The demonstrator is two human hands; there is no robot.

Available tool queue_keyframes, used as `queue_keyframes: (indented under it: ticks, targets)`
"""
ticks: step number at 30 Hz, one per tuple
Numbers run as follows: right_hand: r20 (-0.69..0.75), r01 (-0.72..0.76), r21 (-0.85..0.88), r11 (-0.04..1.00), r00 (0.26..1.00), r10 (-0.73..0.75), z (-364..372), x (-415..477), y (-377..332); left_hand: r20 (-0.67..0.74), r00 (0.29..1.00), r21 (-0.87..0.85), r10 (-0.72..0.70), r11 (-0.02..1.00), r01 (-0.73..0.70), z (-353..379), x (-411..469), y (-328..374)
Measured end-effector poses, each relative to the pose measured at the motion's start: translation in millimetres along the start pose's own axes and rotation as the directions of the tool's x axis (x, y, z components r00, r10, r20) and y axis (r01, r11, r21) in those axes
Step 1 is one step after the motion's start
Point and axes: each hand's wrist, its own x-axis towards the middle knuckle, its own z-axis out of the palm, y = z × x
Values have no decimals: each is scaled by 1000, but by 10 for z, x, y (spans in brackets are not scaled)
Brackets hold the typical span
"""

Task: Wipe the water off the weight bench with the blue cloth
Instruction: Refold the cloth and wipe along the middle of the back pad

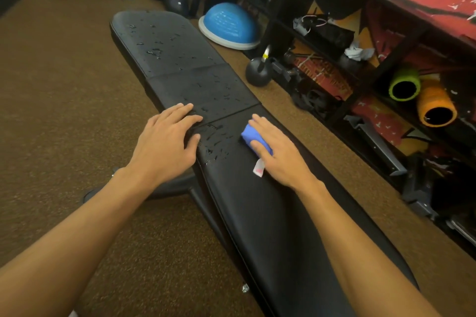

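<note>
The right hand lies flat on the cloth, grip spread and fingers straight, pressing it to the surface near the right edge. The left hand rests flat at the left edge, its grip also spread. Drops bead between the hands and toward the far end.

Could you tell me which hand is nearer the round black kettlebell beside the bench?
Right: the right hand presses the blue cloth on the bench side facing the round black kettlebell; the left hand rests on the opposite edge.
</note>
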Motion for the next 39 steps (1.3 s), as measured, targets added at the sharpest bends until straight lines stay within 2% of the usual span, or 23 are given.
queue_keyframes:
  ticks: [3,5,7,9,11,12,14,17,19,21,24,26,28,30,32,34,39]
  targets:
    - [-99,-251,-36,967,964,247,15,181,80,37,999,-9,14,1000,-14,-46,-77,-61]
    - [-123,-336,-62,940,937,327,96,334,-61,74,997,-29,36,999,-34,-56,-120,-119]
    - [-94,-285,-57,957,956,279,191,315,-290,102,993,-56,50,997,-45,-66,-159,-163]
    - [-48,-149,-44,988,988,147,239,99,-476,124,991,-71,57,996,-49,-82,-179,-202]
    - [-5,-42,-40,998,999,42,220,-162,-507,144,987,-105,74,993,-59,-92,-192,-253]
    - [-1,-35,-52,998,999,35,197,-240,-450,150,985,-124,82,990,-63,-94,-197,-277]
    - [-50,-127,-68,990,991,123,139,-219,-272,149,985,-145,93,987,-71,-94,-198,-307]
    - [-131,-337,-67,939,936,327,126,115,-110,114,990,-150,87,986,-70,-93,-175,-293]
    - [-143,-375,-64,925,920,364,186,328,-185,93,992,-142,85,987,-71,-93,-151,-287]
    - [-117,-307,-52,950,947,300,243,374,-362,80,992,-136,102,987,-90,-82,-134,-306]
    - [-17,-37,-51,998,999,37,253,54,-542,69,989,-136,131,983,-120,-81,-120,-350]
    - [35,61,-54,997,998,-59,210,-221,-435,65,989,-148,135,981,-124,-105,-107,-363]
    - [-19,-47,-33,998,999,46,121,-301,-237,67,988,-148,139,981,-128,-121,-100,-366]
    - [-79,-231,-10,973,970,229,94,-142,-128,67,988,-146,136,981,-125,-126,-112,-358]
    - [-105,-328,-28,944,941,323,156,116,-170,71,989,-146,128,982,-116,-121,-118,-344]
    - [-101,-306,-40,951,948,301,254,264,-330,70,989,-138,128,983,-117,-109,-120,-335]
    - [1,13,-65,998,1000,-13,288,-186,-565,56,989,-121,134,984,-127,-88,-110,-343]
